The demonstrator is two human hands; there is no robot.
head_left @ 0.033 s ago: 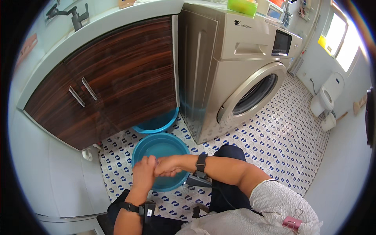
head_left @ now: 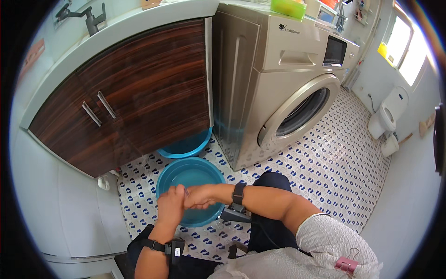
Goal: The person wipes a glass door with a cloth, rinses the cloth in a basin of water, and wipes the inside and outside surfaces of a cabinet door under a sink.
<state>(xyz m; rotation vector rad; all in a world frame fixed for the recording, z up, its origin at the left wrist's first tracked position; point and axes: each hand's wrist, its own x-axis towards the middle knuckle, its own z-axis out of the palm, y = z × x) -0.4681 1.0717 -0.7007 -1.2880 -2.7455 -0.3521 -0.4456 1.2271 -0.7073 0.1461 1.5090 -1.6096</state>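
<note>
A round teal basin [head_left: 204, 169] with water in it stands on the floor between my knees. Over its near part my two hands meet, the fingers of both curled. My left hand [head_left: 171, 203] is closed, knuckles up, pressed against the fingertip side of my right hand [head_left: 200, 196], which is closed too. A small, dark greyish bit [head_left: 186, 191] shows where they touch; its kind is too small and too covered to make out. Palms and most fingertips are hidden. Each wrist wears a black strap with a small box on it.
A second, brighter blue basin [head_left: 188, 148] sits just behind, partly under the dark wood cabinet [head_left: 153, 79]. The washing machine [head_left: 248, 88], its round door shut, stands to the right of the cabinet. A white pipe [head_left: 103, 183] is low at the left; a toilet [head_left: 388, 114] stands far right.
</note>
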